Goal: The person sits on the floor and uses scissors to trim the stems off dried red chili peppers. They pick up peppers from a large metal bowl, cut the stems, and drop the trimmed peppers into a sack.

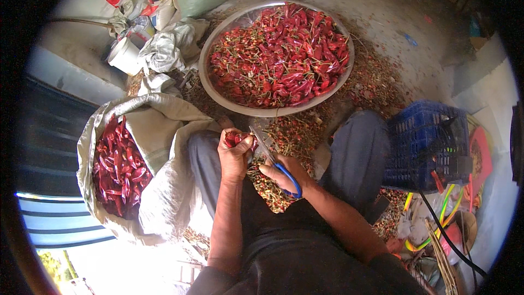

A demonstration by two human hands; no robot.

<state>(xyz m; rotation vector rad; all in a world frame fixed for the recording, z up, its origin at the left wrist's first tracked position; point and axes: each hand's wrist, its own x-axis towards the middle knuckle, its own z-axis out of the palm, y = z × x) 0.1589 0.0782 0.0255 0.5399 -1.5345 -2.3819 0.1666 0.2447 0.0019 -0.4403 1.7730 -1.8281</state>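
Note:
Between my knees, my left hand [234, 155] is closed around several dried red chilies [236, 137], which show at the top of the fist. Blue-handled scissors [287, 177] are in my right hand [285, 173], their metal blades pointing up and left beside the chilies. Whether the blades touch the chilies I cannot tell. Just beyond my hands stands a wide metal basin [277, 112] heaped with red chilies and cut pieces. To my left, an open white woven sack [169, 199] holds whole dried red chilies [119, 169].
Chili stems and bits [289, 136] litter the floor around the basin. On the right stands a blue plastic crate [423, 150], with a black cable [445, 232] and a pink dustpan-like thing [480, 155] near it. A white bucket [125, 56] and crumpled bags [172, 46] lie at the far left.

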